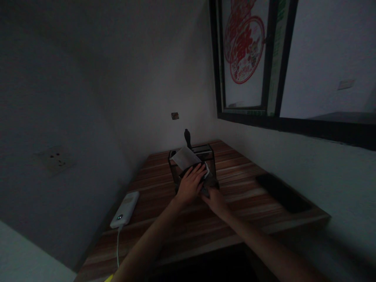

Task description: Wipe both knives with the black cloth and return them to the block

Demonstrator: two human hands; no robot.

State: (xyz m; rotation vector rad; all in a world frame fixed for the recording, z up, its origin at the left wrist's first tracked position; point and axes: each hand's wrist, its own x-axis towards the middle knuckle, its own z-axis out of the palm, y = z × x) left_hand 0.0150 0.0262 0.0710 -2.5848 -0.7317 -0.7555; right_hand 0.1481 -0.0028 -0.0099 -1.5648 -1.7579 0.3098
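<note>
My left hand [192,182] lies with fingers stretched out across a dark item with a white edge [207,169]. Lower and to the right, my right hand [216,199] is closed on a dark grey, soft-looking piece [210,183] beside that item; its exact kind is too dim to tell. A pale flat sheet or panel [185,158] slants up just beyond my left fingers. Behind both hands stands a black-framed box or rack [214,160] with see-through sides. A dark, handle-shaped object [187,137] sticks up at its back. My hands hide part of the rack's front.
On the wood-grain table [158,188], a white power bank [125,209] with a white cable lies left. A flat black phone-like slab [282,192] rests near the right edge. Walls border the table, with a dark-framed window [249,111] at right and a socket [58,159] at left.
</note>
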